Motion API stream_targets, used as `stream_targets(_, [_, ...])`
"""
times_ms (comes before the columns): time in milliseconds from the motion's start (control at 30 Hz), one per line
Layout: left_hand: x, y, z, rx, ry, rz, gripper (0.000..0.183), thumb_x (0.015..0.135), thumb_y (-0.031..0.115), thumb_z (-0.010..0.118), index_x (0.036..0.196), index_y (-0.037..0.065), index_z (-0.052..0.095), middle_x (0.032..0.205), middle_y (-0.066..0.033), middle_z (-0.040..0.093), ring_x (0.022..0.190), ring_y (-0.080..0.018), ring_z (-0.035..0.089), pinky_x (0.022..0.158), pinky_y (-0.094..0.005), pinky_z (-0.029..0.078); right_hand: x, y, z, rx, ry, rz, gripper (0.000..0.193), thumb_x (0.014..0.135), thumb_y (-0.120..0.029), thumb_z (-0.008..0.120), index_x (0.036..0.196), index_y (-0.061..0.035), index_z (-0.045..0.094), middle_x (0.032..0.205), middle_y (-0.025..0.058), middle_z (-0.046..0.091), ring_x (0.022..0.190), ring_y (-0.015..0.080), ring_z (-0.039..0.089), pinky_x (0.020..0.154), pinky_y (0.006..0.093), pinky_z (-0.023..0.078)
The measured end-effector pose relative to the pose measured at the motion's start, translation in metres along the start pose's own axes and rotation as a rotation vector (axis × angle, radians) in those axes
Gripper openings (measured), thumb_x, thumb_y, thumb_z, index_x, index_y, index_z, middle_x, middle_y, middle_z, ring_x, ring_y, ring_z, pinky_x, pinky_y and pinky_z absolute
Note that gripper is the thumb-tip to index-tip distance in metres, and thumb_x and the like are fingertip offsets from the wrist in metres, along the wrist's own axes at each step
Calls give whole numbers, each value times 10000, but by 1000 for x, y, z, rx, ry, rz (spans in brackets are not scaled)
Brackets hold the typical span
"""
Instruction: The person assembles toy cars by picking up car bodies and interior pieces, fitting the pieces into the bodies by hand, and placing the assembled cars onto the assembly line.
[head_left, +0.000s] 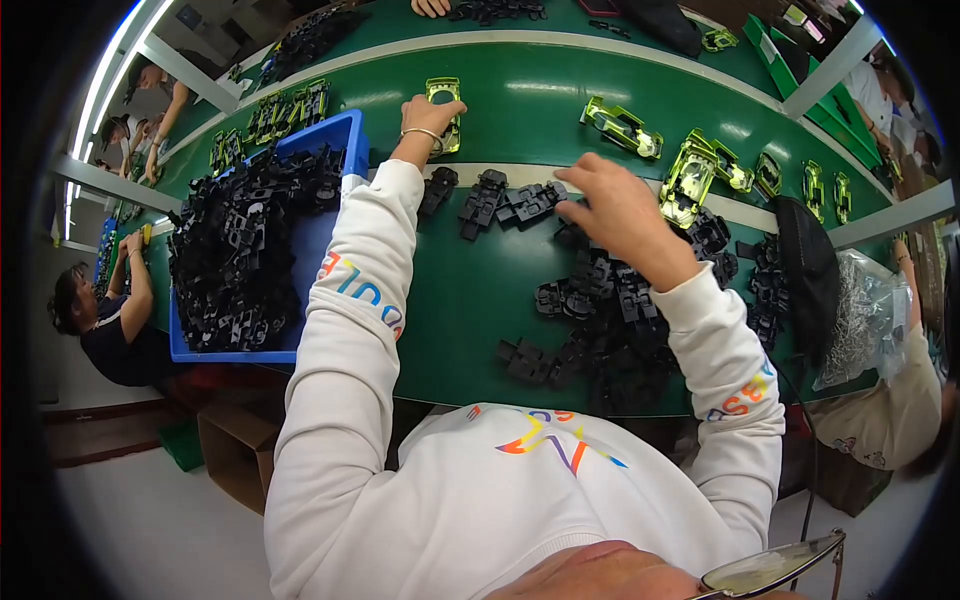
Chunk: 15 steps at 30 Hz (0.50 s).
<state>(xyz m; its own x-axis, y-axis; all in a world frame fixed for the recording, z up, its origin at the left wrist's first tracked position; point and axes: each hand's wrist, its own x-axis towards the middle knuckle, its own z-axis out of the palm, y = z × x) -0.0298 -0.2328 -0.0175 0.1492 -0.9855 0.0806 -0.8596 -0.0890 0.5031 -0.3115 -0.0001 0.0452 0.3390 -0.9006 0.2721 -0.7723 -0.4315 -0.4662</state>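
Far forward on the green table, my left hand (428, 118) grips a yellow-green toy car body (444, 92) by its side, with the fingers partly hidden behind the hand. My right hand (622, 208) hovers over the black parts with its thumb and fingers apart and nothing visible between them. Just left of its fingertips lies a black plastic chassis part (532, 204). Another black chassis part (484, 204) and a smaller black piece (437, 190) lie in a row between my hands. Beneath my right wrist spreads a loose pile of black parts (600, 285).
A blue bin (358, 150) heaped with black parts stands left. Yellow-green car bodies (690, 178) sit right of my right hand; more (290, 112) line up behind the bin. A black cloth item (805, 270) and clear bag (865, 310) lie right. Other people work around the tables.
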Motion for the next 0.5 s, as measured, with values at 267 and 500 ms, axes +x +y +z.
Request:
stream_targets(267, [-88, 49, -47, -1133, -120, -138, 506, 677, 184, 870, 1004, 1, 531, 803, -43, 578, 632, -157, 617, 557, -342, 560, 17, -6, 48, -98, -184, -42, 374, 784, 28, 602, 1126, -113, 657, 1087, 108, 558, 1015, 322, 590, 835, 424, 494])
stream_targets(500, [-181, 67, -59, -1288, -284, -175, 367, 889, 279, 704, 1131, 39, 567, 972, -130, 676, 713, -223, 693, 567, -346, 589, 1, 20, 29, 80, -166, -345, 332, 800, 41, 521, 1030, -131, 687, 1292, 51, 588, 1151, 270, 551, 967, 407, 425])
